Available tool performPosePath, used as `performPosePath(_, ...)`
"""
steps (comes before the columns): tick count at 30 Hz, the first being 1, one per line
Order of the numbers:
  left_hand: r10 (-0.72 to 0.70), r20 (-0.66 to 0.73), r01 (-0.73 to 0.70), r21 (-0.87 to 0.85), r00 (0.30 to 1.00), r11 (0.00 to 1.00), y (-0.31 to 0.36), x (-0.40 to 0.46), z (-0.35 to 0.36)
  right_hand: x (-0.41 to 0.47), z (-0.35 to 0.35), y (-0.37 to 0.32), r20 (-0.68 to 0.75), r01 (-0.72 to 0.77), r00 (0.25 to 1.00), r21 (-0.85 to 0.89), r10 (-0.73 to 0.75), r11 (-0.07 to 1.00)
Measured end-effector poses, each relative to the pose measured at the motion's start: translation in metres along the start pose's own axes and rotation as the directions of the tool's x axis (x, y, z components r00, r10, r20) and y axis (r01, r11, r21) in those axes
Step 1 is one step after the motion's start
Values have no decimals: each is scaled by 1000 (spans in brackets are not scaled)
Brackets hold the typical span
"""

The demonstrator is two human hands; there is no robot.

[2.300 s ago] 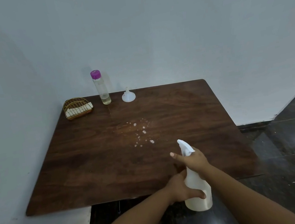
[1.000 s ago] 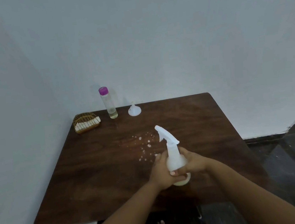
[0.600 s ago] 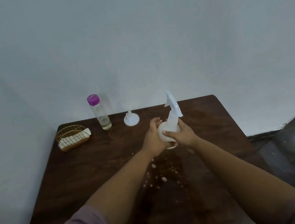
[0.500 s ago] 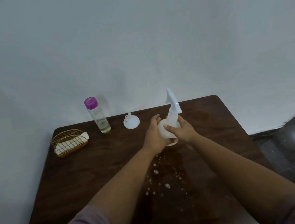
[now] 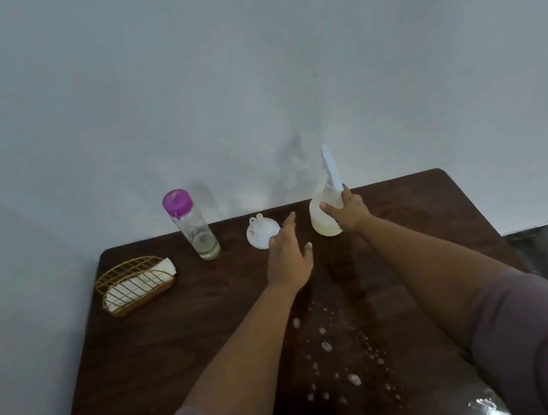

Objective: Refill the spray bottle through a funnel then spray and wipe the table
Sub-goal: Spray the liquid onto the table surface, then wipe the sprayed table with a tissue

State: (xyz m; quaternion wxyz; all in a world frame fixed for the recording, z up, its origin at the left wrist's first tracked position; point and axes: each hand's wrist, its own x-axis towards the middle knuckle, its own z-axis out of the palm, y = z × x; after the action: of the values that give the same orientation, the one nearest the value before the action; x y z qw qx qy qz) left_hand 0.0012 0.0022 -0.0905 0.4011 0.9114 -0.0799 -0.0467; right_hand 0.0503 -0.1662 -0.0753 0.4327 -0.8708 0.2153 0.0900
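The white spray bottle stands upright near the far edge of the dark wooden table, its trigger head pointing up. My right hand grips its neck and shoulder. My left hand hovers open, fingers spread, just left of the bottle and next to the white funnel, which lies upside down with its spout up. A clear refill bottle with a purple cap stands left of the funnel and holds a little liquid at the bottom.
A gold wire basket with a white cloth sits at the far left corner. White droplets dot the near middle of the table. White walls close in behind and on the left. Dark floor shows at the right.
Both hands carried the spray bottle from the table's near edge to the far side and set it down. My left hand has let go of it and moved toward the funnel.
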Motion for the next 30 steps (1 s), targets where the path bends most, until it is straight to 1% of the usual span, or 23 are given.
performPosePath(2,62,9,-62,82,998,995,-3,-4,1,5,2,-3,14,-9,1000,-41,10,999)
performPosePath(8,94,-2,-93,107,996,990,-6,-14,-2,3,-1,-1,-12,-10,1000,-65,9,998)
performPosePath(10,68,-38,-64,95,997,993,-6,-19,-6,-5,2,0,-81,-87,993,-18,85,996)
performPosePath(12,13,-69,-8,74,998,997,-9,-27,-8,-21,8,4,-178,-178,965,86,191,980)
performPosePath(14,-32,-81,38,74,996,997,-11,-40,-7,-42,18,10,-224,-195,948,162,228,967)
performPosePath(15,-45,-90,52,77,995,996,-12,-48,-6,-53,25,14,-220,-180,952,162,214,970)
performPosePath(17,-79,-115,88,78,990,993,-13,-67,-6,-76,38,19,-182,-122,973,106,140,987)
performPosePath(19,-125,-143,136,74,982,988,-14,-89,-9,-96,51,22,-105,-30,994,36,33,999)
performPosePath(21,-164,-188,180,71,968,981,-17,-112,-15,-108,64,21,7,73,997,-47,-73,996)
performPosePath(23,-203,-230,226,77,952,971,-25,-134,-26,-117,77,15,121,183,978,-120,-169,976)
performPosePath(25,-254,-271,289,96,928,953,-36,-154,-41,-127,92,4,216,287,943,-143,-253,947)
performPosePath(28,-355,-334,406,95,873,909,-59,-178,-66,-141,114,-17,301,403,885,-114,-355,908)
performPosePath(30,-406,-364,465,89,838,881,-77,-189,-85,-147,128,-33,335,434,861,-89,-383,896)
